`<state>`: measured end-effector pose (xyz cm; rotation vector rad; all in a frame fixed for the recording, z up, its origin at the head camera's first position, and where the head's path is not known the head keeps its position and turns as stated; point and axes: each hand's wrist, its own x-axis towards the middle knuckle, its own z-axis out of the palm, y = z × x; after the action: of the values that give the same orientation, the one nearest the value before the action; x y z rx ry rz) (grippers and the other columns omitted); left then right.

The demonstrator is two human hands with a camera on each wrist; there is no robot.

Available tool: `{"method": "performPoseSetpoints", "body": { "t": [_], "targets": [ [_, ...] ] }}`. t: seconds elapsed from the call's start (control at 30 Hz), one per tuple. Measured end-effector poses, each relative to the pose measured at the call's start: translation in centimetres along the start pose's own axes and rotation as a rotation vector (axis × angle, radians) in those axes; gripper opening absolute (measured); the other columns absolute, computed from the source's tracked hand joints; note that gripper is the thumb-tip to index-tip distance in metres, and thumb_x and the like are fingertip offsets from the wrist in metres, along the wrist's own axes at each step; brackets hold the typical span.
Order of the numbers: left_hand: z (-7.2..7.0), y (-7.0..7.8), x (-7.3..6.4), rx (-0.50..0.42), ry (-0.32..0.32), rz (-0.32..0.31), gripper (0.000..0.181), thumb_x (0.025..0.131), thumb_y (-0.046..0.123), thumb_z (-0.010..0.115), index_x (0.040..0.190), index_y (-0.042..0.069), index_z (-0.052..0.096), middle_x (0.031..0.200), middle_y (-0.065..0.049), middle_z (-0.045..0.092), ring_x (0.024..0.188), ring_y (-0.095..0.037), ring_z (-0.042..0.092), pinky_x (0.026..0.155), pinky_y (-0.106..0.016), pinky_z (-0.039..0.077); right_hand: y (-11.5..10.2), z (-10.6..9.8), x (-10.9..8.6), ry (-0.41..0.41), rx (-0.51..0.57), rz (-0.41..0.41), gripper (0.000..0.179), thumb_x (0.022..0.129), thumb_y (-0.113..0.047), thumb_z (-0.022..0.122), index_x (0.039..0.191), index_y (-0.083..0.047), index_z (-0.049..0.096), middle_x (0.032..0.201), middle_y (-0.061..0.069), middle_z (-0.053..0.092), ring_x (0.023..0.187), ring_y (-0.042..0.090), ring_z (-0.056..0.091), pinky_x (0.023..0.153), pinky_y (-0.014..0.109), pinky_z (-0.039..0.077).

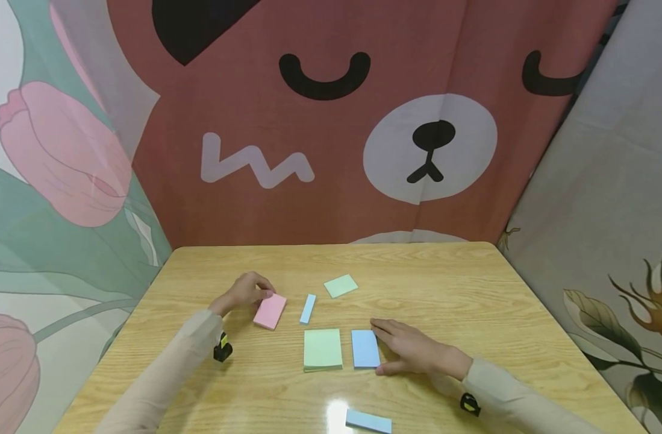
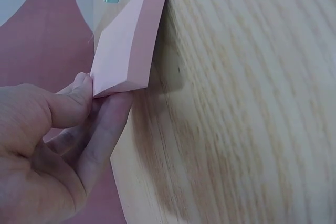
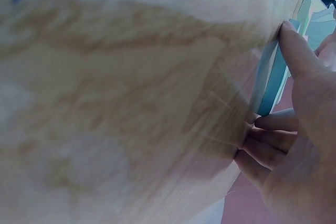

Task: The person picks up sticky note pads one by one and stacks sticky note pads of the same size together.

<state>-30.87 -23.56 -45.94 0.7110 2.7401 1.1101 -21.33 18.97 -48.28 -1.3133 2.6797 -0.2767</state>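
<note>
In the head view my left hand [image 1: 246, 289] pinches a pink sticky note pad [image 1: 270, 311] at its far left corner. The left wrist view shows the thumb and fingers on one end of the pink pad [image 2: 123, 43], which is tilted with its shadow on the wood. My right hand [image 1: 409, 346] holds a blue sticky note pad [image 1: 365, 349] on the table, its thumb at the near right corner and its forefinger at the far one. Seen from the right wrist, the blue pad [image 3: 274, 80] sits between thumb and forefinger, the other fingers resting on the tabletop.
A green square note pad [image 1: 322, 348] lies just left of the blue one. Beyond it are a narrow blue pad [image 1: 308, 309] and a smaller green pad [image 1: 341, 286]. Another narrow blue pad [image 1: 368, 421] lies near the front of the wooden table [image 1: 444, 277]. Printed curtains [image 1: 331, 211] hang behind.
</note>
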Motion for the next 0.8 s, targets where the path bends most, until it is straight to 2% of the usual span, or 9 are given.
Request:
{"method": "performPoseSetpoints", "body": {
  "t": [0.1,0.27,0.57,0.8],
  "targets": [
    [0.00,0.03,-0.06,-0.038,-0.010,-0.017,0.013,0.095,-0.001,0.063,0.095,-0.005,0.075,0.091,-0.013,0.072,0.072,-0.017,0.063,0.054,-0.032,0.056,-0.04,0.05,-0.01,-0.002,0.006,0.002,0.090,0.094,-0.062,0.052,0.147,0.009,0.036,0.154,0.024,0.031,0.140,0.037,0.033,0.110,0.052,0.033],
    [-0.09,0.16,-0.14,-0.093,-0.025,-0.059,0.013,0.096,-0.001,0.061,0.098,-0.005,0.073,0.092,-0.012,0.071,0.068,-0.018,0.065,0.055,-0.036,0.058,-0.12,0.04,-0.04,-0.001,0.008,-0.001,0.090,0.094,-0.061,0.053,0.147,0.009,0.036,0.154,0.025,0.031,0.140,0.038,0.034,0.110,0.052,0.034],
    [-0.39,0.36,-0.02,-0.153,-0.037,-0.069,0.013,0.096,-0.001,0.061,0.100,-0.007,0.072,0.095,-0.016,0.070,0.071,-0.019,0.067,0.059,-0.037,0.059,-0.08,-0.10,0.06,0.007,0.001,-0.001,0.090,0.094,-0.061,0.054,0.146,0.009,0.038,0.153,0.026,0.032,0.139,0.038,0.035,0.111,0.052,0.033],
    [-0.58,0.49,-0.08,-0.203,-0.026,-0.082,0.016,0.097,0.002,0.061,0.104,-0.008,0.071,0.097,-0.017,0.070,0.069,-0.020,0.066,0.063,-0.045,0.059,-0.03,-0.09,0.09,0.008,-0.003,0.001,0.090,0.093,-0.062,0.054,0.146,0.009,0.038,0.153,0.025,0.033,0.139,0.038,0.035,0.110,0.052,0.034]
  ]
}}
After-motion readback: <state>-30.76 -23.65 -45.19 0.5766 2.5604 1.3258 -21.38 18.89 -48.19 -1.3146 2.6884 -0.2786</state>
